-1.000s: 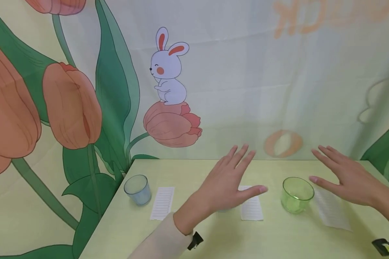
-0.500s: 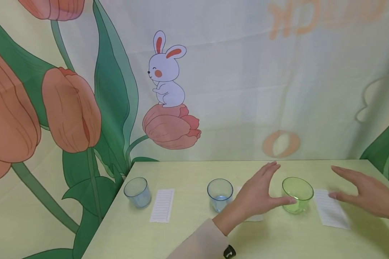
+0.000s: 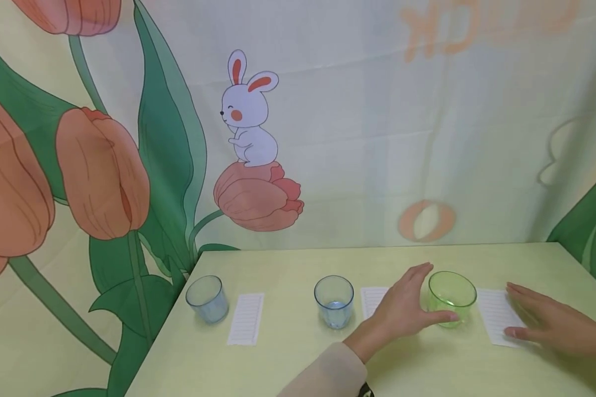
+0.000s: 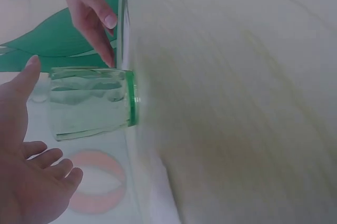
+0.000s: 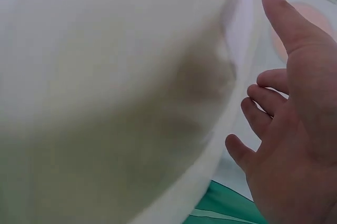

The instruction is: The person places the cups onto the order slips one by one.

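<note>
A green see-through glass (image 3: pixel 453 292) stands upright on the pale table. Beside its left side is my left hand (image 3: pixel 397 309), fingers extended and thumb overlapping the front of the glass in the head view. In the left wrist view, the green glass (image 4: pixel 92 103) shows in front of the spread thumb and fingers of the left hand (image 4: pixel 31 166). My right hand (image 3: pixel 556 322) hovers low at the right, thumb and fingers apart, over the edge of a lined paper slip (image 3: pixel 496 314). The right wrist view has the right hand (image 5: pixel 295 108) holding nothing.
A blue glass (image 3: pixel 334 303) stands left of my left hand, and another blue glass (image 3: pixel 208 300) near the table's left edge. Lined slips lie beside them: a left slip (image 3: pixel 246 320) and a middle slip (image 3: pixel 372 300), partly covered by my left hand. A printed cloth (image 3: pixel 352 138) hangs behind.
Both hands have come down toward the table. The left hand has moved right to the green glass, uncovering the middle blue glass; the right hand has lowered over the right slip.
</note>
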A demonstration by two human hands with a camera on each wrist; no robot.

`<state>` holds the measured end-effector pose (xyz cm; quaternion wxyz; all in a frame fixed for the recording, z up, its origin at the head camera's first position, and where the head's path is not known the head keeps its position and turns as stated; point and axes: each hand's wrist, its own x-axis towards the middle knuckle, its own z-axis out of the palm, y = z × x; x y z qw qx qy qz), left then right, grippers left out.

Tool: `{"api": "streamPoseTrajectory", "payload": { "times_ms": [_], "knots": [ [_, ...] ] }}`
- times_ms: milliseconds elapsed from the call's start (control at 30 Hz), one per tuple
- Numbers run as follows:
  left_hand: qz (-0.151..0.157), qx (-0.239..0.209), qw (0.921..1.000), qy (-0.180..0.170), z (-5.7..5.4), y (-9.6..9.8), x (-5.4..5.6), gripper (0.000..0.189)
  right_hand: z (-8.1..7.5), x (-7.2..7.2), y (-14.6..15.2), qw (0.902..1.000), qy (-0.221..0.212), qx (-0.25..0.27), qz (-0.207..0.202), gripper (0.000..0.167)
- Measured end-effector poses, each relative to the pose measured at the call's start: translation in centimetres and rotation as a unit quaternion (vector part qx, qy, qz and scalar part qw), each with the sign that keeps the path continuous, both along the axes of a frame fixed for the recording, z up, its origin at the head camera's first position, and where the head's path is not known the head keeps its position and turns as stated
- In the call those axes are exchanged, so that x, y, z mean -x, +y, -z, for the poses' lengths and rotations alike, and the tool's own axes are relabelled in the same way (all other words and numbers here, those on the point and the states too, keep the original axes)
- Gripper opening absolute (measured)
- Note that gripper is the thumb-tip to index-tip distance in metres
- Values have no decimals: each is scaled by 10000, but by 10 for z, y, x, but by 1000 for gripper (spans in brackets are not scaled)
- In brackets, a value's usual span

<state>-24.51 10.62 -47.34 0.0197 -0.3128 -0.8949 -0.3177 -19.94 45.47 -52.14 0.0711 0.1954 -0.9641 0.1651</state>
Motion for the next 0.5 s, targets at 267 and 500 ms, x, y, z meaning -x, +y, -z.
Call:
{"api": "streamPoseTrajectory", "payload": {
  "times_ms": [267, 500],
  "knots": [
    [-15, 11, 9999, -127, 10, 10, 6, 105, 12, -6, 4, 9997, 146, -93, -184, 93],
    [-19, -6, 10000, -84, 11, 17, 7, 101, 13, -6, 3, 9998, 58, -114, -159, 92]
  ]
}}
